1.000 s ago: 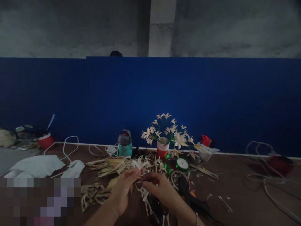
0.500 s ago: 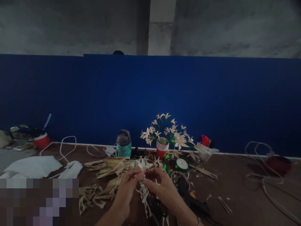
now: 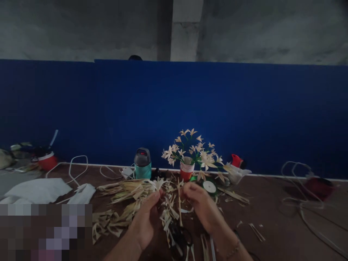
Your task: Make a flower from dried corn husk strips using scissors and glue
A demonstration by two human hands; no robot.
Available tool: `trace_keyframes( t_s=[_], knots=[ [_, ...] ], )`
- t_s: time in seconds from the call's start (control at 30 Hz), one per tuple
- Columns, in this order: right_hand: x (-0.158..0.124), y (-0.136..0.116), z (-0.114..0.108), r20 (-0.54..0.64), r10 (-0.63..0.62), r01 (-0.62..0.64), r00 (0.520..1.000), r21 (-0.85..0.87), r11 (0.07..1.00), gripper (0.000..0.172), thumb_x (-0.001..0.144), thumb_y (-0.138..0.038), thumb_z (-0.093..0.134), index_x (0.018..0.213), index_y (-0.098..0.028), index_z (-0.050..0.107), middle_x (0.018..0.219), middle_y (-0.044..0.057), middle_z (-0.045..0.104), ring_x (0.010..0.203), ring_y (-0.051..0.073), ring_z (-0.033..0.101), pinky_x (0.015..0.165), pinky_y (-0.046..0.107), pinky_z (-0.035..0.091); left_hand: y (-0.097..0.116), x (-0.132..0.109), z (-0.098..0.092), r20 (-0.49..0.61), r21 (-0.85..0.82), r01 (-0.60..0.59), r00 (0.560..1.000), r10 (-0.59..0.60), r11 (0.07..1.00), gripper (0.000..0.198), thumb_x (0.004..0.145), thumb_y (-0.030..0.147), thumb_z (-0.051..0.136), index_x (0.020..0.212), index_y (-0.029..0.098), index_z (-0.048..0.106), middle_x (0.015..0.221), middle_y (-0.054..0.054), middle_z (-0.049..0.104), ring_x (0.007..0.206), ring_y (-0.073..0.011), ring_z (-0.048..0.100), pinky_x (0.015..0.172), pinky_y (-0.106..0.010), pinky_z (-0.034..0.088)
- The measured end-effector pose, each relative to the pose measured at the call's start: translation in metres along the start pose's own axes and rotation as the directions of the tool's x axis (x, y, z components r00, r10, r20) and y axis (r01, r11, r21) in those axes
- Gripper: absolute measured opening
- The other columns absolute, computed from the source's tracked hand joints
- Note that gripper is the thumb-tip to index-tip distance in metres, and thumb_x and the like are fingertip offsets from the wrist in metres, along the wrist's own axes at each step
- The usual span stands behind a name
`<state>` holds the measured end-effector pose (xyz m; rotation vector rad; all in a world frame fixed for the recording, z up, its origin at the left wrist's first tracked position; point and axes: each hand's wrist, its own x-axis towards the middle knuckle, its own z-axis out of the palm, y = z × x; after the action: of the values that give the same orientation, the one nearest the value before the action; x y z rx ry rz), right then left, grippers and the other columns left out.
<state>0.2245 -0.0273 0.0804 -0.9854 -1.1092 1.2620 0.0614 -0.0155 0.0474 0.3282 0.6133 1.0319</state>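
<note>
My left hand [image 3: 146, 214] is closed, with thumb and fingers pinching the base of a pale husk flower [image 3: 158, 183] whose petals spread open above the fingertips. My right hand [image 3: 200, 203] is to its right, apart from the flower. Its fingers are bent together; whatever they hold, if anything, is hidden. A thin tan strip [image 3: 179, 206] runs between the two hands, close to the right fingertips; whether it is touched cannot be told. Below the hands lie cut husk pieces [image 3: 166, 214] and black-handled scissors [image 3: 178, 235].
Dried husks [image 3: 127, 190] lie left of centre. Behind stand a teal bottle [image 3: 143, 168] and a red-and-white cup [image 3: 187, 170] beneath husk flowers [image 3: 206, 159]. A green ribbon spool [image 3: 209, 187], small sticks [image 3: 257, 232], white cloth [image 3: 38, 192] and cables surround these. A blue partition [image 3: 174, 101] closes off the back.
My hands have moved apart. The left keeps the flower and has shifted slightly left; the right has let go of it and moved right, now covering the black glue gun.
</note>
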Motion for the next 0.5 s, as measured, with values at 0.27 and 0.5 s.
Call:
trace_keyframes(
  t_s=[0.27, 0.5],
  knots=[
    [0.013, -0.013, -0.076, -0.168, -0.13, 0.042, 0.977, -0.445, 0.895, 0.04, 0.08, -0.04, 0.042, 0.044, -0.023, 0.036, 0.046, -0.003, 0.04, 0.046, 0.013, 0.038, 0.051, 0.028, 0.035, 0.01, 0.011, -0.007, -0.041, 0.036, -0.168, 0.985, 0.17, 0.985, 0.012, 0.075, 0.025, 0.063, 0.085, 0.018, 0.065, 0.081, 0.0, 0.064, 0.074, -0.0109, 0.059, 0.064, -0.021, 0.044],
    [-0.002, 0.005, -0.031, 0.157, 0.107, 0.097, 0.982, -0.9, 0.425, 0.016, 0.067, -0.02, 0.056, 0.053, -0.018, 0.064, 0.058, 0.005, 0.065, 0.063, 0.02, 0.059, 0.066, 0.031, 0.042, -0.002, 0.014, -0.013, -0.046, 0.219, -0.243, 0.965, 0.259, 0.945, 0.025, 0.063, 0.035, 0.073, 0.079, 0.016, 0.068, 0.087, -0.003, 0.068, 0.089, -0.0169, 0.059, 0.075, -0.025, 0.042]
  ],
)
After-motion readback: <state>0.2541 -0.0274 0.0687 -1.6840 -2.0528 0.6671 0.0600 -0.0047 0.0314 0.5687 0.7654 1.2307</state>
